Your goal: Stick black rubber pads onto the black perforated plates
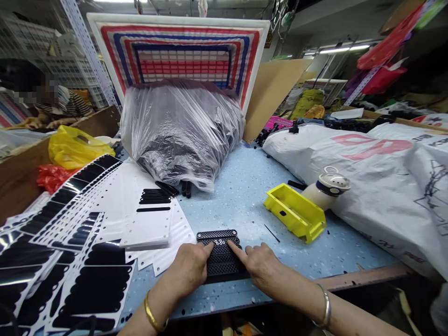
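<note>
Several black strips (pixel 227 259) with a diamond-textured surface and rounded ends lie side by side at the table's front. A few small white rings (pixel 220 242) sit on one of the upper strips. My left hand (pixel 191 265) is closed at the strips' left ends, fingers curled, with a fingertip against the strip by the rings. From the right, my right hand (pixel 262 266) reaches in with its index finger stretched out, the tip touching the strip beside the rings; its other fingers are partly bent, holding nothing visible. A thin dark stick (pixel 272 233) lies to the right.
White sheets (pixel 150 228) bearing black strips cover the left. A yellow bin (pixel 296 212) and a cream bottle (pixel 325 189) stand right. A clear plastic bag (pixel 182 130) of dark items spills from a striped basket (pixel 178 28). White sacks (pixel 364 172) line the right; a person (pixel 63 100) sits left.
</note>
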`<state>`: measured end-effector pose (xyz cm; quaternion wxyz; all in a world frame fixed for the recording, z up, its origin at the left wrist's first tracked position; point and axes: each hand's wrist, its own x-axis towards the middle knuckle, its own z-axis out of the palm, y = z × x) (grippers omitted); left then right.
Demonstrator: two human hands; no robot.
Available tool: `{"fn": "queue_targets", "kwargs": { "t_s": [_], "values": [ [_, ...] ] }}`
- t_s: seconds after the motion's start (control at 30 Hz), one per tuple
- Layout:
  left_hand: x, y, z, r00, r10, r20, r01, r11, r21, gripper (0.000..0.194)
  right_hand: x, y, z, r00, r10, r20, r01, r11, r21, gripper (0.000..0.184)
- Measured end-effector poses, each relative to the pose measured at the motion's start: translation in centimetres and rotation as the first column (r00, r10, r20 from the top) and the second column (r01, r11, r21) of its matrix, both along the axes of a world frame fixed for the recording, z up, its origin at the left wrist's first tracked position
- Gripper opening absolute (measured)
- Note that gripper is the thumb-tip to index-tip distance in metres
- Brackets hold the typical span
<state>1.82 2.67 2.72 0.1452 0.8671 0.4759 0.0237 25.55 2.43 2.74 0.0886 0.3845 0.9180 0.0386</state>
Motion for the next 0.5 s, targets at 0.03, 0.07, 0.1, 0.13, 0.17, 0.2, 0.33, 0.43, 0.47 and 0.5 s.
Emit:
{"fn": "queue_targets", "kwargs": {
  "t_s": [0.03, 0.07, 0.1, 0.13, 0.17, 0.2, 0.33, 0.43, 0.47, 0.5],
  "values": [
    [-0.1, 0.0, -0.1, 1.0, -0.006, 0.003, 0.006, 1.0, 0.002, 0.046, 0.2, -0.1, -0.1, 1.0, 0.002, 0.013, -0.002, 1.0, 0.025, 0.087],
    [-0.1, 0.0, -0.2, 1.0, -0.009, 0.012, 0.009, 1.0, 0.004, 0.047, 0.4, -0.1, -0.1, 1.0, -0.002, 0.029, 0.001, 0.999, 0.053, 0.086],
    [-0.1, 0.1, -0.2, 1.0, -0.01, 0.023, 0.01, 1.0, 0.008, 0.047, 0.6, -0.1, -0.2, 0.999, -0.01, 0.047, 0.006, 0.997, 0.08, 0.084],
    [-0.1, 0.1, -0.2, 0.999, -0.01, 0.032, 0.01, 1.0, 0.009, 0.046, 0.8, 0.0, -0.3, 0.998, -0.016, 0.063, 0.01, 0.995, 0.099, 0.081],
    [-0.2, 0.1, -0.3, 0.999, -0.007, 0.037, 0.006, 1.0, 0.012, 0.045, 1.0, 0.0, -0.5, 0.997, -0.021, 0.074, 0.012, 0.994, 0.113, 0.078],
    [-0.2, 0.1, -0.3, 0.999, -0.004, 0.037, 0.003, 1.0, 0.015, 0.044, 1.2, 0.1, -0.7, 0.997, -0.029, 0.078, 0.019, 0.992, 0.127, 0.077],
    [-0.2, 0.1, -0.5, 0.999, -0.007, 0.04, 0.005, 1.0, 0.03, 0.041, 1.8, 0.2, -1.4, 0.997, -0.052, 0.053, 0.044, 0.989, 0.143, 0.08],
    [-0.3, 0.1, -0.7, 0.999, -0.01, 0.052, 0.007, 0.999, 0.049, 0.042, 2.0, 0.5, -1.8, 0.997, -0.07, 0.019, 0.069, 0.996, 0.048, 0.08],
    [-0.3, 0.1, -0.7, 0.999, -0.01, 0.047, 0.008, 0.999, 0.051, 0.043, 2.0, 0.7, -2.0, 0.997, -0.079, -0.002, 0.079, 0.997, 0.006, 0.079],
    [-0.2, 0.1, -0.7, 0.999, -0.012, 0.038, 0.01, 0.999, 0.049, 0.043, 2.1, 0.9, -2.1, 0.996, -0.085, -0.027, 0.084, 0.996, -0.029, 0.078]
  ]
}}
